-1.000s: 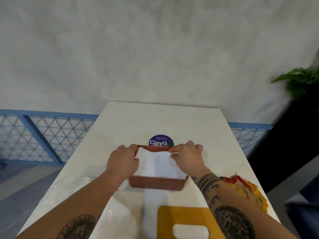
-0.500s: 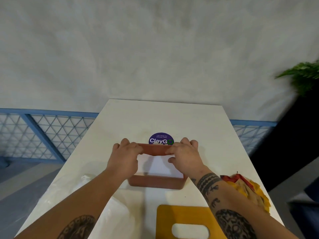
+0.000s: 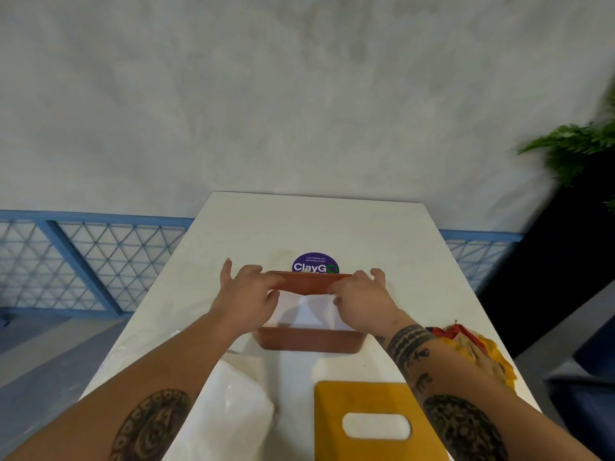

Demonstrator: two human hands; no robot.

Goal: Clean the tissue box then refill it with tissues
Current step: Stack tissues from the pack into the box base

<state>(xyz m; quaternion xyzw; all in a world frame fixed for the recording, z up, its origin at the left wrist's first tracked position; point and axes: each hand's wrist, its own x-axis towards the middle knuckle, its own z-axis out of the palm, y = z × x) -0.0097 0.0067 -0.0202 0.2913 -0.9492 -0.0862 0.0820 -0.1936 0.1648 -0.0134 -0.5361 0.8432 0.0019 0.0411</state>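
Brown box (image 3: 309,341) sits mid-table (image 3: 332,221), long side toward the person, open on top. White tissues (image 3: 314,311) lie inside, filling the floor between the near and far walls.

Left hand (image 3: 246,296) is at the left end of the far wall: fingers curl over the rim, the thumb presses the inner face, and the little finger sticks out apart. Right hand (image 3: 361,294) mirrors it at the right end, with fingers hooked over the rim and the thumb tucked low toward the tissues. Both pinch the far wall. Whether the box is lifted off the table cannot be told.

Round purple sticker (image 3: 315,263) lies on the table just behind the far wall, its lower edge hidden by it.

Yellow lid (image 3: 362,397) with an oval slot lies flat near the person, right of centre. White pack (image 3: 233,405) in clear wrap sits beside it to the left, under the left forearm. Red-and-yellow cloth (image 3: 479,349) is bunched at the table's right edge.

Blue railing (image 3: 83,257) runs behind the table, with a green plant (image 3: 572,151) far right.
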